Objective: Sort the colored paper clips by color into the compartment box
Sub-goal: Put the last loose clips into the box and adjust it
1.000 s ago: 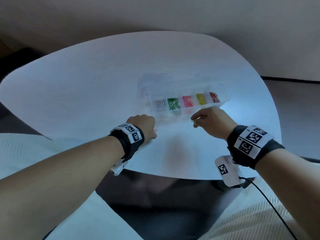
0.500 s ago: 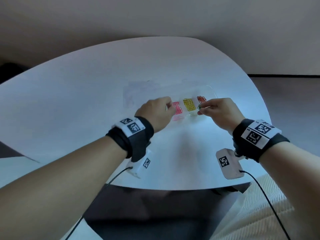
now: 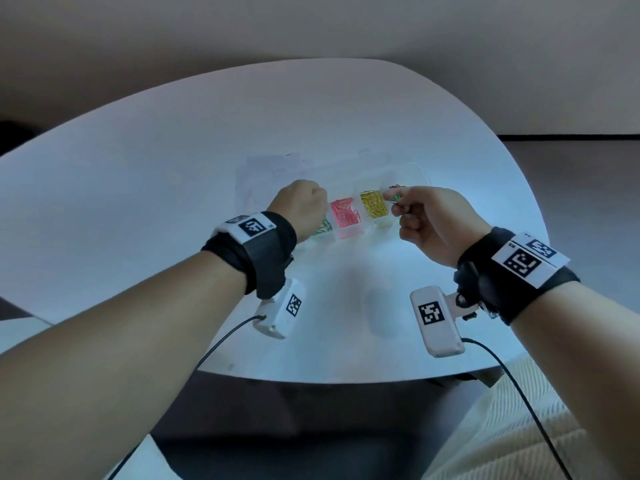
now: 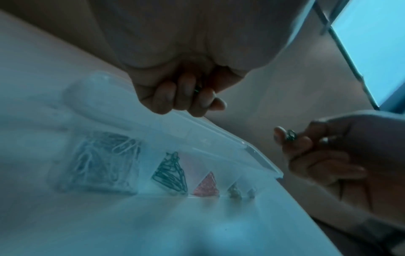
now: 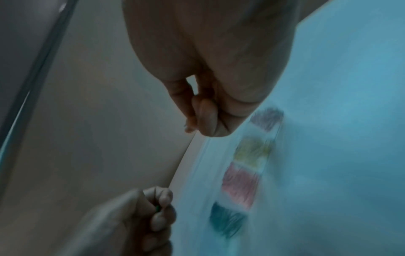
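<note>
White table bears compartment box, long axis left-right.

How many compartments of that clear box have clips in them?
5 in the clear plastic compartment box: silver, green, pink, yellow, red, left to right. Hands may hide others.

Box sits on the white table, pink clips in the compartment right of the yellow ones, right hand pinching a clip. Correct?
One slip: the pink clips lie left of the yellow clips, as the head view shows. The compartment box does sit on the white table, and the right hand pinches a clip.
</note>
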A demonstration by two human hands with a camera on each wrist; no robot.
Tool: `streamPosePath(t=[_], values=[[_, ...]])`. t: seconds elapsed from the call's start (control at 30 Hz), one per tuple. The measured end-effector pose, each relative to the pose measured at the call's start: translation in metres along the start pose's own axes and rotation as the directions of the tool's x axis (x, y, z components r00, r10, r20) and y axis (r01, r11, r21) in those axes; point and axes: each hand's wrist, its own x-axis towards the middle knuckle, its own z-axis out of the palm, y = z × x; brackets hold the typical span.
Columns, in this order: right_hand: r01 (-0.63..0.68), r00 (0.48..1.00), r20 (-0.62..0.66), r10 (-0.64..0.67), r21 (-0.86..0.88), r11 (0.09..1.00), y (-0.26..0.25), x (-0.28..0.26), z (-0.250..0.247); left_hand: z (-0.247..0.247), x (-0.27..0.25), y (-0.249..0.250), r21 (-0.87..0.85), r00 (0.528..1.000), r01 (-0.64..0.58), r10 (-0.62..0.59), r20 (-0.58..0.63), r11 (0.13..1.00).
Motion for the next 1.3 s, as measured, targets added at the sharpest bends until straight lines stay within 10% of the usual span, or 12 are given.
streamPosePath(t=[0.4,0.63,1.3], values=[[-0.249,0.96,0.214,0.183,0.342,0.906,0.021,0.001,0.074,-0.048,-0.028,-0.054,-0.374,0.998,0.008,-0.03,-0.054,0.928],[-0.203,0.978,0.118,0.17,0.391,0.898,0.02,0.003,0.095,-0.048,-0.04,-0.064,-0.496,0.994,0.093,-0.112,-0.009,0.863],[-0.171,0.984,0.088,0.153,0.277,0.946,0.004,-0.006,0.089,-0.024,-0.017,-0.034,-0.055,0.99,-0.045,0.037,-0.138,0.997]])
